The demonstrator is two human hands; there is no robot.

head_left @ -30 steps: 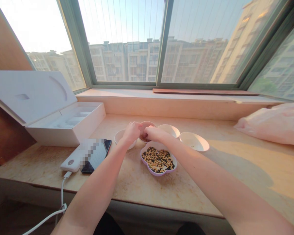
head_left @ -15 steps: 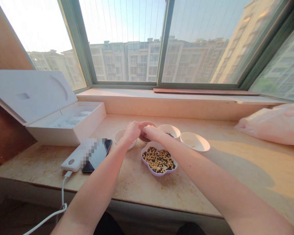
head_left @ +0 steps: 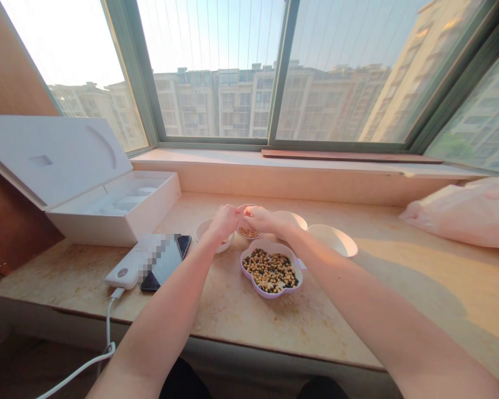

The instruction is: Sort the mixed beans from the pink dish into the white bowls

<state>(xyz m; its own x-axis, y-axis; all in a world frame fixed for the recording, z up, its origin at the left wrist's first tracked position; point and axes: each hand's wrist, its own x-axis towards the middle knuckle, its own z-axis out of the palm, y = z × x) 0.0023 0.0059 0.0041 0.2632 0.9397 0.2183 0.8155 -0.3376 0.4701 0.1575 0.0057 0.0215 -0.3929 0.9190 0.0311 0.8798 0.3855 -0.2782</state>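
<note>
An open white box sits far left on the table. A phone and power bank lie nearer. A pink bag lies far right.

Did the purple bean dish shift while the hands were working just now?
No. The purple dish keeps the same gap to the phone on its left; the slight shift in the frame comes from the camera.

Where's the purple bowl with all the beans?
In the head view, the purple bowl sits on the counter, just nearer the camera than the left hand and right hand, right of the phone.
</note>
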